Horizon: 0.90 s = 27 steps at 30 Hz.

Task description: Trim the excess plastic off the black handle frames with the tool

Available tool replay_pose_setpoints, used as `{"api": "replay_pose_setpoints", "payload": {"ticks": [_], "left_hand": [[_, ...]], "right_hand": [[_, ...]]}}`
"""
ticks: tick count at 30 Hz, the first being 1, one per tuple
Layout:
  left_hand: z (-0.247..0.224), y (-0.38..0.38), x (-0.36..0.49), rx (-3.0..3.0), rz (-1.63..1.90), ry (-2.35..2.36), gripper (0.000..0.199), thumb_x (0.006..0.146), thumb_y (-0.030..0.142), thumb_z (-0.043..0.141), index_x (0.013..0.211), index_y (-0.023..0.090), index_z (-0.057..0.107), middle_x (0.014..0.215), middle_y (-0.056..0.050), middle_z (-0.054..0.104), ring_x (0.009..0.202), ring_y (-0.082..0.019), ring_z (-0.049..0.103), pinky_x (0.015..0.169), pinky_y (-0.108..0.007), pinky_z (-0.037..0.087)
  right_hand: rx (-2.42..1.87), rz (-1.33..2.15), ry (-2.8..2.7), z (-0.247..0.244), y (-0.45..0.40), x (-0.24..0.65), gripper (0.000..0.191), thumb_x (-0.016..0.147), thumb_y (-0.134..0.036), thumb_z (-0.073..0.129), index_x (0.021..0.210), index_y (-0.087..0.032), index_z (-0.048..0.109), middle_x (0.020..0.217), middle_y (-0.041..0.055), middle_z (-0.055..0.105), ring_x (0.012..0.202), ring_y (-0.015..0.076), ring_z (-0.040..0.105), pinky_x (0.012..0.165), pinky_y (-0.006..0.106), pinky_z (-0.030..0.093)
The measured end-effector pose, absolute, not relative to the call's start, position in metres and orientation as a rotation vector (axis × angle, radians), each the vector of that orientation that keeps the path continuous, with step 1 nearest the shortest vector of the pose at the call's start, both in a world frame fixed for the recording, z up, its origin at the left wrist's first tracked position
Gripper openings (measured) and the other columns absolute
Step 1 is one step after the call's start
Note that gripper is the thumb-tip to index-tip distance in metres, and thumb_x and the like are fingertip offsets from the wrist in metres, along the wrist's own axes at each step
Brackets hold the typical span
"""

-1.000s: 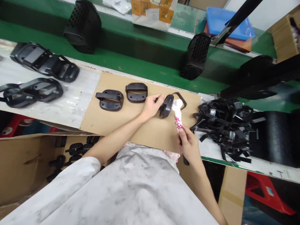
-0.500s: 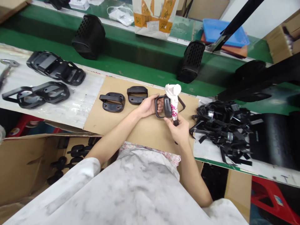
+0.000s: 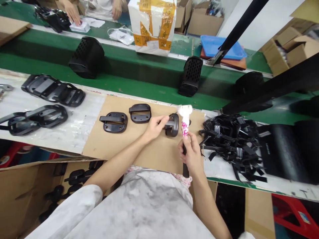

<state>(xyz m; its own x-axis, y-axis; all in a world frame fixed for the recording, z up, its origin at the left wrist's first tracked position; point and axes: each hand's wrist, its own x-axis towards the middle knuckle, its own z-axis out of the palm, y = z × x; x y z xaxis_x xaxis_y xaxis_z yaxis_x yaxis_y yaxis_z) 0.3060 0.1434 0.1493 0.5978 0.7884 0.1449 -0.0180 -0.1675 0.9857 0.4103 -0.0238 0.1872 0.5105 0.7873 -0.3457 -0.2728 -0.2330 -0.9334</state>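
My right hand (image 3: 190, 151) is closed round the black handle of a hammer (image 3: 185, 124), whose head and upper shaft are wrapped in white material with pink markings. The head points away from me, over the cardboard sheet (image 3: 139, 149). Just left of it, my left hand (image 3: 157, 127) pinches a black plastic handle piece (image 3: 172, 125) at its left side. Part of this piece is hidden by the fingers and perhaps the hammer. Two similar black handle pieces, one nearer (image 3: 114, 122) and one farther (image 3: 140, 113), lie on the cardboard to the left.
Linked black frames (image 3: 53, 89) lie on the left bench. A pile of black straps with metal clamps (image 3: 229, 142) sits at right. Black perforated housings (image 3: 87, 56) stand on the green conveyor beyond. A co-worker's hand (image 3: 72, 13) touches a small white box across it.
My left hand has turned the black handle piece and lowered it toward the cardboard. My right hand no longer touches that piece and grips only the hammer. A co-worker's hands have come into view.
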Motion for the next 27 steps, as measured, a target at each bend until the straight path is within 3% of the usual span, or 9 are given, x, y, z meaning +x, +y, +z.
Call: {"api": "replay_pose_setpoints", "payload": {"ticks": [3, 6, 11, 17, 22, 27], "left_hand": [[0.145, 0.151, 0.307, 1.332, 0.774, 0.777, 0.063, 0.090, 0.074, 0.053, 0.059, 0.020, 0.044, 0.052, 0.003, 0.042, 0.048, -0.010, 0.036, 0.050, -0.027, 0.028], [0.142, 0.149, 0.306, 1.305, 0.809, 0.810, 0.062, 0.092, 0.073, 0.052, 0.061, 0.019, 0.045, 0.053, 0.003, 0.042, 0.049, -0.010, 0.037, 0.051, -0.027, 0.027], [0.145, 0.139, 0.306, 1.518, 0.863, 0.706, 0.056, 0.096, 0.062, 0.054, 0.064, 0.018, 0.042, 0.060, 0.004, 0.035, 0.059, -0.010, 0.033, 0.058, -0.027, 0.025], [0.150, 0.142, 0.305, 1.518, 0.770, 0.667, 0.057, 0.096, 0.061, 0.054, 0.060, 0.018, 0.041, 0.059, 0.003, 0.032, 0.059, -0.010, 0.029, 0.058, -0.029, 0.022], [0.148, 0.141, 0.304, 1.498, 0.770, 0.722, 0.061, 0.098, 0.065, 0.047, 0.058, 0.019, 0.036, 0.058, 0.003, 0.033, 0.057, -0.010, 0.030, 0.058, -0.030, 0.022], [0.146, 0.141, 0.305, 1.471, 0.816, 0.732, 0.058, 0.100, 0.061, 0.044, 0.060, 0.020, 0.036, 0.057, 0.003, 0.034, 0.056, -0.010, 0.032, 0.057, -0.029, 0.023]], "right_hand": [[-1.567, 1.009, -0.481, 0.180, -0.045, 0.403, 0.046, 0.094, -0.060, 0.063, 0.124, -0.026, 0.056, 0.081, -0.0039, 0.061, 0.040, 0.0044, 0.037, 0.033, 0.017, 0.026], [-1.629, 0.963, -0.447, 0.172, -0.064, 0.401, 0.045, 0.093, -0.058, 0.065, 0.122, -0.025, 0.061, 0.088, -0.0011, 0.062, 0.040, 0.0040, 0.037, 0.034, 0.020, 0.029], [-1.763, 0.860, -0.468, 0.162, -0.078, 0.399, 0.056, 0.095, -0.059, 0.062, 0.137, -0.023, 0.062, 0.083, 0.0018, 0.061, 0.048, 0.0094, 0.040, 0.039, 0.023, 0.036], [-1.822, 1.140, -0.622, 0.158, -0.071, 0.413, 0.070, 0.093, -0.065, 0.060, 0.142, -0.015, 0.062, 0.070, -0.0014, 0.055, 0.048, 0.0106, 0.036, 0.041, 0.024, 0.032], [-1.907, 0.858, -0.640, 0.166, -0.074, 0.413, 0.068, 0.096, -0.064, 0.056, 0.140, -0.013, 0.063, 0.068, -0.0023, 0.051, 0.052, 0.0118, 0.041, 0.046, 0.024, 0.036], [-1.938, 1.046, -0.799, 0.156, -0.075, 0.409, 0.069, 0.096, -0.063, 0.057, 0.141, -0.012, 0.064, 0.064, -0.0020, 0.051, 0.055, 0.0134, 0.044, 0.048, 0.024, 0.038]]}}
